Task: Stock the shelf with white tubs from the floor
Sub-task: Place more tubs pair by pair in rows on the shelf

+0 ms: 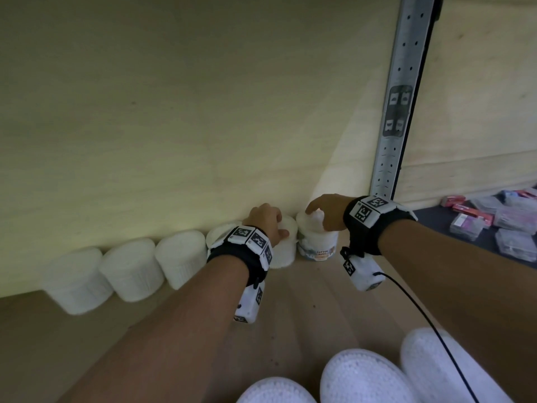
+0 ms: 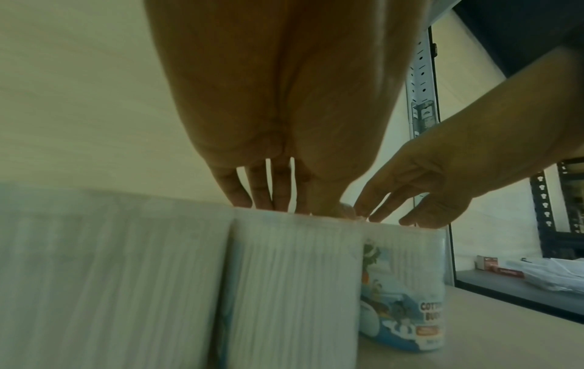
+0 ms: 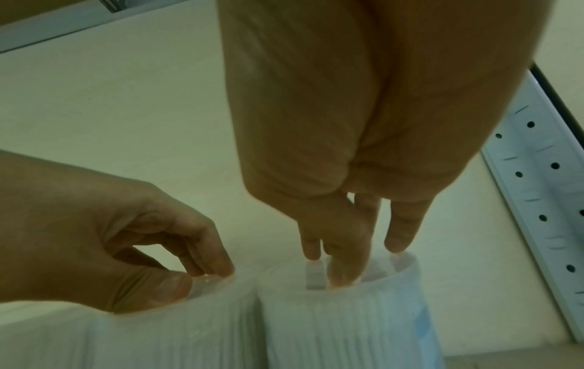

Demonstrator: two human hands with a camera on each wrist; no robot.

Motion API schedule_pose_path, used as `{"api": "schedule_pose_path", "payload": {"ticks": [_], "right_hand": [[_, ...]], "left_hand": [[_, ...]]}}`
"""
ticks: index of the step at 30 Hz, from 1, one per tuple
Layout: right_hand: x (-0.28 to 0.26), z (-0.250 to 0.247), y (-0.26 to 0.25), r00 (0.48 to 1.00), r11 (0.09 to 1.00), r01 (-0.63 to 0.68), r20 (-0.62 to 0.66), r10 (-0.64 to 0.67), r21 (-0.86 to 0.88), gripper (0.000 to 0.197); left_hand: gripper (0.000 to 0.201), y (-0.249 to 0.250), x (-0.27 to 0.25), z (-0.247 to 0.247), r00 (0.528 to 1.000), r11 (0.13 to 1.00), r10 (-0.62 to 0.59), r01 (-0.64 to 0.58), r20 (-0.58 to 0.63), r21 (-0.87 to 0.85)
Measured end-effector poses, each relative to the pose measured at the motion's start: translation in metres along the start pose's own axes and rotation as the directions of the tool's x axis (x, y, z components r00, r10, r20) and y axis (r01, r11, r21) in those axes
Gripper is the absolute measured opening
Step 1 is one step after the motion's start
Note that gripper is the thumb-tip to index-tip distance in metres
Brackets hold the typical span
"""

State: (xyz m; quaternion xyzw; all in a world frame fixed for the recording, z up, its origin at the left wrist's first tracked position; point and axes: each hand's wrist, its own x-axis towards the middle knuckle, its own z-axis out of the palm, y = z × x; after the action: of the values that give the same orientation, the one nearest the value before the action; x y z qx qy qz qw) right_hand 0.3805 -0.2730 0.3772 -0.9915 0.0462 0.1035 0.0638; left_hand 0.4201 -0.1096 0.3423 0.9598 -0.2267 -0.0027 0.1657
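Two white tubs stand side by side at the back of the wooden shelf (image 1: 305,301), against its pale back wall. My left hand (image 1: 280,225) reaches over the plain ribbed tub (image 1: 286,251), thumb and curled fingers pinching its lid rim. In the right wrist view that left hand (image 3: 205,277) sits on the tub (image 3: 177,332). My right hand (image 1: 318,219) holds the top of the tub with the cotton-buds label (image 1: 319,245), fingertips on the far rim and thumb at the front. Both tubs are upright and touch each other.
Three more white tubs (image 1: 132,271) line the back wall to the left. White tub lids (image 1: 363,376) fill the near foreground. A perforated metal upright (image 1: 395,112) stands just right of the labelled tub. Beyond it, small packets (image 1: 494,225) lie on a dark surface.
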Motion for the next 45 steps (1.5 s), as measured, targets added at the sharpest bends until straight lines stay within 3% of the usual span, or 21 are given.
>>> {"api": "schedule_pose_path", "payload": {"ticks": [17,26,34,37,39,42,45], "right_hand": [[0.001,0.002,0.010,0.998,0.999,0.051,0.020,-0.051,-0.012,0.061],[0.004,0.004,0.010,0.998,0.997,0.063,0.014,-0.062,-0.033,0.062],[0.004,0.007,0.018,0.997,0.997,0.079,0.007,-0.079,-0.020,0.062],[0.004,0.008,0.019,0.996,0.996,0.090,0.005,-0.090,-0.005,0.062],[0.003,0.009,0.018,0.996,0.996,0.092,0.006,-0.092,-0.006,0.062],[0.005,0.009,0.019,0.996,0.996,0.088,0.005,-0.088,0.002,0.062],[0.005,0.009,0.020,0.996,0.996,0.088,0.008,-0.088,0.005,0.061]], "left_hand": [[0.042,-0.001,0.000,0.000,1.000,0.999,0.029,-0.029,0.006,0.022],[0.041,-0.002,0.001,-0.017,0.982,0.987,0.118,-0.132,0.146,0.091],[0.051,-0.002,-0.002,-0.033,0.921,0.942,0.234,-0.294,0.311,0.163],[0.055,-0.004,-0.005,-0.032,0.920,0.948,0.272,-0.307,0.282,0.085],[0.052,-0.007,-0.008,-0.031,0.941,0.959,0.278,-0.282,0.193,-0.007],[0.033,-0.006,-0.009,-0.029,0.977,0.975,0.214,-0.214,-0.009,-0.062],[0.044,-0.004,-0.009,-0.021,0.992,0.993,0.120,-0.120,-0.043,0.010]]}}
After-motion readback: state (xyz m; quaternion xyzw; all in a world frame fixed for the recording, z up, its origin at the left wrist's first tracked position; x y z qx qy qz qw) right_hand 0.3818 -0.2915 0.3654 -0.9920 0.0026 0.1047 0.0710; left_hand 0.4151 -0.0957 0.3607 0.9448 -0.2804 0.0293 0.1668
